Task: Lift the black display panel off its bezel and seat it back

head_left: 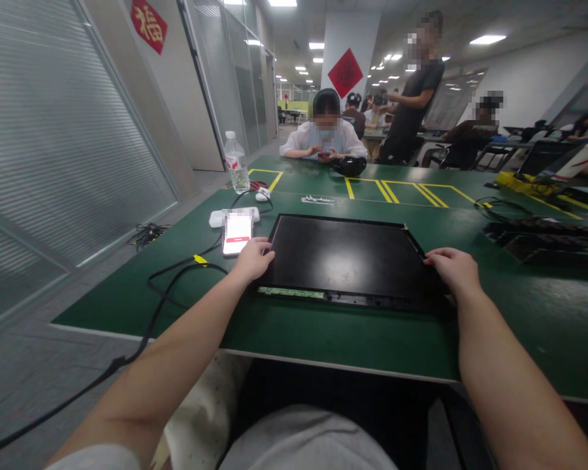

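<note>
A black flat display panel [345, 254] lies screen up on the green table [284, 333] in front of me. Along its near edge runs a narrow green circuit board [291, 293]. My left hand [255, 258] grips the panel's left edge, its fingers closed over the frame. At the opposite side, my right hand [455, 269] pinches the right edge near a thin strip of the frame. The undersides of the fingers are hidden. Just beyond my left hand is a phone [238, 236] with a lit screen, propped against a white object [216, 218].
A water bottle [236, 163] stands at the far left, with a white mouse-like item [263, 194] beside it. Black cable [164, 297] trails off the left edge. Stacked dark panels [543, 238] lie at right. A person [326, 140] sits opposite; another person [414, 98] stands behind.
</note>
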A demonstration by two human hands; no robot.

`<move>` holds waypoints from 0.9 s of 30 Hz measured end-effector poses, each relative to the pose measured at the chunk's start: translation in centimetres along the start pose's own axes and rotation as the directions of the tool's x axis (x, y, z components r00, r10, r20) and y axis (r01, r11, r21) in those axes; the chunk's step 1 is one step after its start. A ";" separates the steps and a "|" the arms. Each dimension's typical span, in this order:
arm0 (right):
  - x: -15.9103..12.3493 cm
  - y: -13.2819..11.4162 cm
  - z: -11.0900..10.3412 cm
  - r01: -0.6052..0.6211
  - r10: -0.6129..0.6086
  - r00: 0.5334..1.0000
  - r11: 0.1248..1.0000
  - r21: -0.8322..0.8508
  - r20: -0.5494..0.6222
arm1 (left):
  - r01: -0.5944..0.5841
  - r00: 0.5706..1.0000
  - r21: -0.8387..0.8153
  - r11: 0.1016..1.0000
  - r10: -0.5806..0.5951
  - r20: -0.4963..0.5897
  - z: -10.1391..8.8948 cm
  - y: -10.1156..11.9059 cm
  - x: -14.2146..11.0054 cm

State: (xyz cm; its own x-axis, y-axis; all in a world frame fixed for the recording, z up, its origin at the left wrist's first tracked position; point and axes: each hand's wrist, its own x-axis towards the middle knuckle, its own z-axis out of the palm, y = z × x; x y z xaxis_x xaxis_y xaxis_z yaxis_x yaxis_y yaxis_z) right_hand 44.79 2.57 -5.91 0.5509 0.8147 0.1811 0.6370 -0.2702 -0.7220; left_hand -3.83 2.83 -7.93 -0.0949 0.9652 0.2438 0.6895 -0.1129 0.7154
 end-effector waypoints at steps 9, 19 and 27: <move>-0.3 -0.3 0.0 -0.029 0.029 1.000 0.999 0.025 0.006 | -0.049 0.999 0.066 0.997 0.049 0.007 0.4 0.2 0.2; -0.6 -0.5 -0.1 -0.048 0.047 0.999 0.998 0.045 0.004 | -0.072 0.997 0.104 0.992 0.071 0.019 0.5 -0.2 0.2; -0.8 -0.8 -0.2 -0.080 0.079 0.997 0.995 0.059 0.022 | -0.057 0.998 0.092 0.994 0.056 0.015 0.5 -0.1 0.2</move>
State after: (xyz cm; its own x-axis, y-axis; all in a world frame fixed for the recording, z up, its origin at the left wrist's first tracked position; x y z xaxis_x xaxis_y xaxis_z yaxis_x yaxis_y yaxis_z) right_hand 43.96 2.07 -5.30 0.5875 0.8018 0.1094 0.5580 -0.3034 -0.7724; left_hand -3.54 3.17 -8.24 -0.0452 0.9607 0.2739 0.7568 -0.1461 0.6372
